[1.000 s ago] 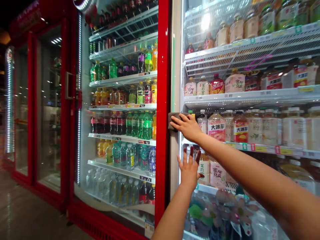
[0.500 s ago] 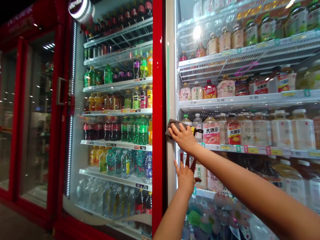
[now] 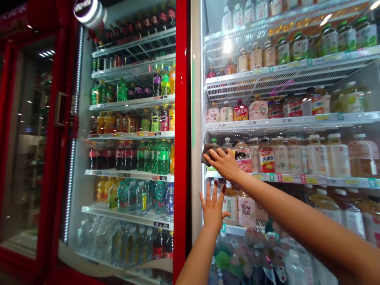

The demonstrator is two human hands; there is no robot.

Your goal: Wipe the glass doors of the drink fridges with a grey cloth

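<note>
"Where's the grey cloth point(image 3: 206, 153)?"

"Matte and bunched under the right hand point(image 3: 222, 161), just inside the left edge of the smooth glass door point(image 3: 212, 18). The fingers curve over it, holding it."

"And the left hand point(image 3: 212, 206)?"

"Lower, near that same edge, fingers fanned wide; whether it touches glass, I can't tell."

"Behind?"

"Rounded clear bottles point(image 3: 337, 156) on white slatted shelves point(image 3: 249, 90)."

Matt cloth point(image 3: 207, 151); smooth, glossy glass door point(image 3: 227, 46).
</note>
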